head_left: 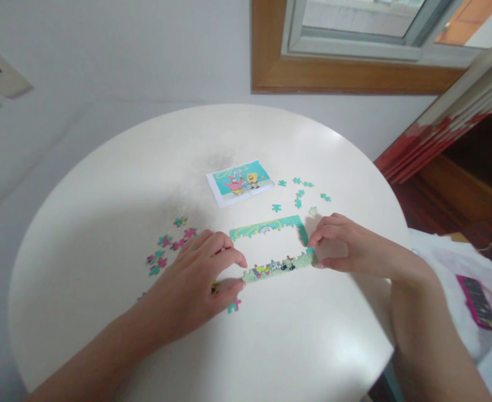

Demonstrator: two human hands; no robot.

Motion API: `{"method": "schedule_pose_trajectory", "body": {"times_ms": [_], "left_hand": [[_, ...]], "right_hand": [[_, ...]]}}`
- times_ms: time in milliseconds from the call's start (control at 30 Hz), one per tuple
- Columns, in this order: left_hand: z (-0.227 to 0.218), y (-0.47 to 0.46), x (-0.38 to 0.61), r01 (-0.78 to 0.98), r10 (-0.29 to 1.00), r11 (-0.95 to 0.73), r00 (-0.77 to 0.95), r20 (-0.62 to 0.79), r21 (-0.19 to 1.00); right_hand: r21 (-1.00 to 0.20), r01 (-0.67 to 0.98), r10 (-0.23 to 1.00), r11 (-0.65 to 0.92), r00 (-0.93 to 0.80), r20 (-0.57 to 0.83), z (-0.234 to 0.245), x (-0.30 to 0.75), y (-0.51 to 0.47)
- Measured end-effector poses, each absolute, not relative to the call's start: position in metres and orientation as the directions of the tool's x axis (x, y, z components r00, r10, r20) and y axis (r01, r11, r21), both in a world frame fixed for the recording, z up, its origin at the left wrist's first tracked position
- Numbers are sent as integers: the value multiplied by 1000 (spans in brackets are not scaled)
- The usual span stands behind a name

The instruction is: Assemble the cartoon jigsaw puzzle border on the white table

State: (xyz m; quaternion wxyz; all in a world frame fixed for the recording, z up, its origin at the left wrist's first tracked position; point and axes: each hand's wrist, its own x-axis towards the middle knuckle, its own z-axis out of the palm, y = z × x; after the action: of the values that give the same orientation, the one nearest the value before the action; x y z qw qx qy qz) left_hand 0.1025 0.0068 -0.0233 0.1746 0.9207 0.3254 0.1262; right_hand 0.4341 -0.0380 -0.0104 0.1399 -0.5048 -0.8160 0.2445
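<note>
Left hand [202, 271] at bottom puzzle strip [274, 268], thumb and forefinger apart; right hand [340, 243] at opposite end, grip unclear. Strip best kept flat, nudged gently.

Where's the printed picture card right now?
Head view: the card lies on the table beyond the partly built puzzle, left of the loose teal pieces.

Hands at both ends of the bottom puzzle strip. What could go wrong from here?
Uneven pressure from the left hand and right hand could buckle or split the bottom strip. The left side between it and the top strip looks unfilled, so the strips may skew if nudged. The left hand might also drag the loose piece beside it.
</note>
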Motion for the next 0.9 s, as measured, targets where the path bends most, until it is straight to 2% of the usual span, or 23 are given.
{"method": "schedule_pose_trajectory", "body": {"times_ms": [233,633,900], "left_hand": [[-26,8,100,551,631,-729,771,87,406],[-24,7,103,565,643,-698,765,39,441],[-24,5,105,550,642,-695,764,57,463]], "right_hand": [[-507,808,923,300,-380,-58,-14,439,-40],[-495,802,907,333,-416,-64,-16,440,-39],[-505,794,904,337,-423,-61,-17,439,-38]]}}
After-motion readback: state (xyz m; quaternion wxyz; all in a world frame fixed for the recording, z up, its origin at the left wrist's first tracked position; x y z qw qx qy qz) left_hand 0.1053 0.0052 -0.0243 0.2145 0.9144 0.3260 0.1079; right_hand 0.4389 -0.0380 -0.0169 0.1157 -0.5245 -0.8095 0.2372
